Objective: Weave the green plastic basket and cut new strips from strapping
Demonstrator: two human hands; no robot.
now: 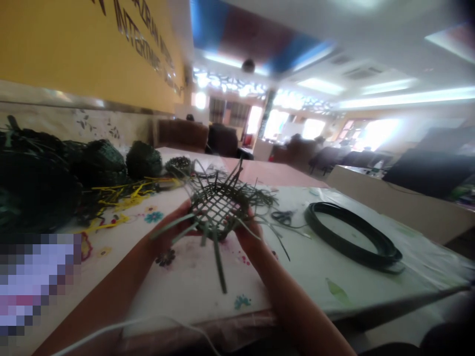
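Note:
Between my two hands is a half-woven basket (pixel 218 210) of dark green strips, with an open lattice base and loose strip ends sticking out all round. My left hand (pixel 181 217) grips its left rim, the fingers partly covered by strips. On the right side, my right hand (pixel 249 228) holds the rim, its fingertips hidden behind the weave. One long strip hangs from the near edge toward me. Just beyond the basket's right side lie a heap of cut strips (pixel 261 195) and a pair of scissors (pixel 282 216).
A coil of dark green strip (pixel 352 235) lies on the right of the table (pixel 297 277). Yellow strips (pixel 129 195) and several dark green woven pieces (pixel 144 159) are at the left. A white cord (pixel 148 320) crosses the near edge. Chairs (pixel 222 140) stand farther back.

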